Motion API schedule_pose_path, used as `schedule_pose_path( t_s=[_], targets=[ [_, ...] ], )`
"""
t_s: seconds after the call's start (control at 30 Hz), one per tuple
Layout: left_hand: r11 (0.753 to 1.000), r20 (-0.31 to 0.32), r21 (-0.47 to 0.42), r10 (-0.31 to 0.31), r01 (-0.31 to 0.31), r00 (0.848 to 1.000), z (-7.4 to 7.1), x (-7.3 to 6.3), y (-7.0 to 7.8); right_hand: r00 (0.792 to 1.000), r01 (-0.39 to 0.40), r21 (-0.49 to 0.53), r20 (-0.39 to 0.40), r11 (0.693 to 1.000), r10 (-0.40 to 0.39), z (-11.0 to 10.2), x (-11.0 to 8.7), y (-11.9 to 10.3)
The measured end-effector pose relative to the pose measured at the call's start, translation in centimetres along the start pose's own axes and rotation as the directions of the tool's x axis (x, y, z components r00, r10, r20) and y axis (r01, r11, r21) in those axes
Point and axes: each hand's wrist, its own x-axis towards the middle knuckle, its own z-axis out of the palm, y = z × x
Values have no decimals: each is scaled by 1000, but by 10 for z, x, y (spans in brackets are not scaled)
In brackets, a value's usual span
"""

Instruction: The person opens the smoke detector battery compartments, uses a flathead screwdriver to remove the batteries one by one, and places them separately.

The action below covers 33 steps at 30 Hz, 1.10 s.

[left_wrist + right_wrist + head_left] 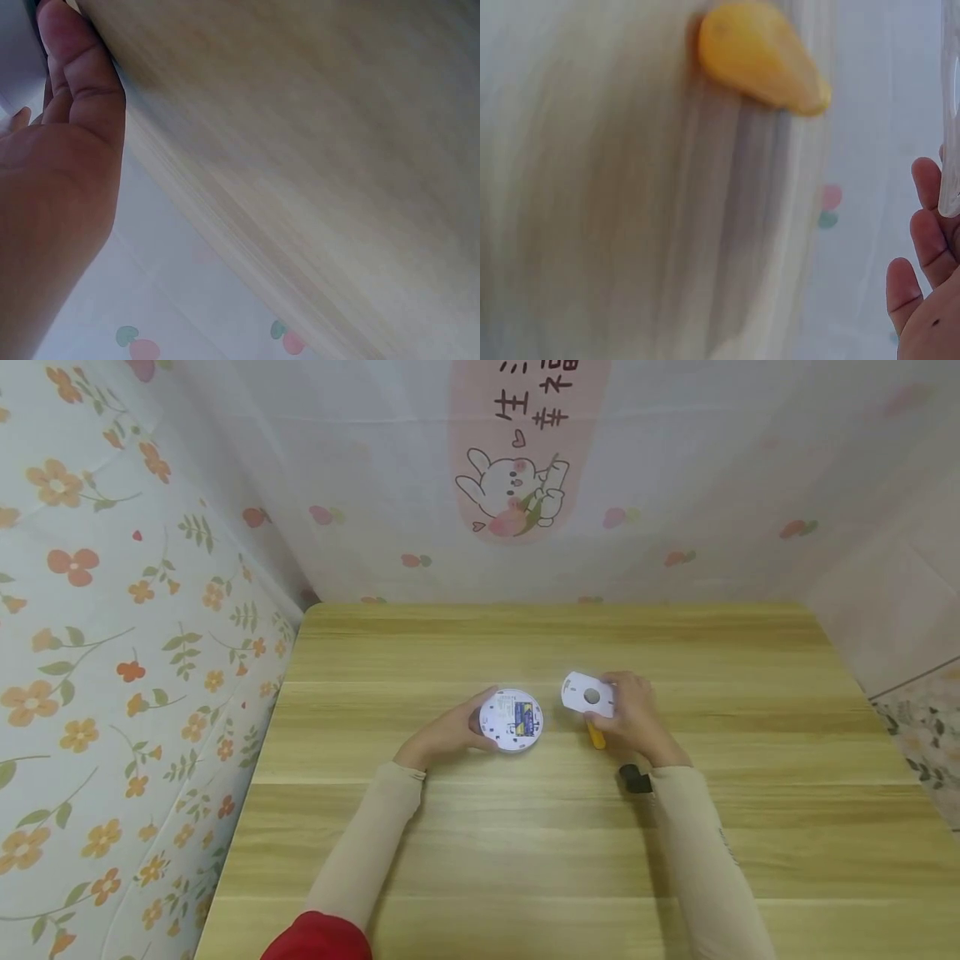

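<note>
In the head view a round white device point(498, 720), shaped like a smoke alarm, shows its underside with a label and blue-and-yellow batteries point(528, 719). My left hand point(453, 727) grips it by its left edge. To its right, apart from it, my right hand point(632, 714) holds a white mounting plate point(576, 694) with a grey round opening in the middle. Below that plate a yellow handle point(596, 735) lies on the table, partly hidden by the right hand. The right wrist view shows the yellow handle point(757, 56) and the plate's clear-looking edge point(950, 112).
A small black object point(635, 778) sits beside the right sleeve; whether it lies on the table is unclear. The wood-grain table point(525, 843) ends at a printed curtain point(375, 485) behind, with a flowered curtain point(112, 652) on the left.
</note>
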Motion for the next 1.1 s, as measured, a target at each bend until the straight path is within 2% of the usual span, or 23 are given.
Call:
schedule_pose_path(
  t_s=[0.27,0.5,0.6,0.73,1.1],
  targets=[
    [1000,-6,-6,1,-1,1000,1,-1,0,994,-106,27,-11,994,107,-11,-13,22],
    [999,1,-32,-5,5,1000,1,-2,0,989,-143,-12,-37,990,143,-14,-22,43],
    [999,7,-53,-2,2,1000,1,-2,0,983,-180,-27,-26,983,179,-15,-24,48],
    [999,-1,-33,7,-7,1000,1,-2,-1,975,-223,-51,-1,974,223,-18,-27,51],
    [1000,-3,-24,-17,16,1000,1,1,-1,952,-290,-102,72,952,298,-19,-29,63]
  ],
)
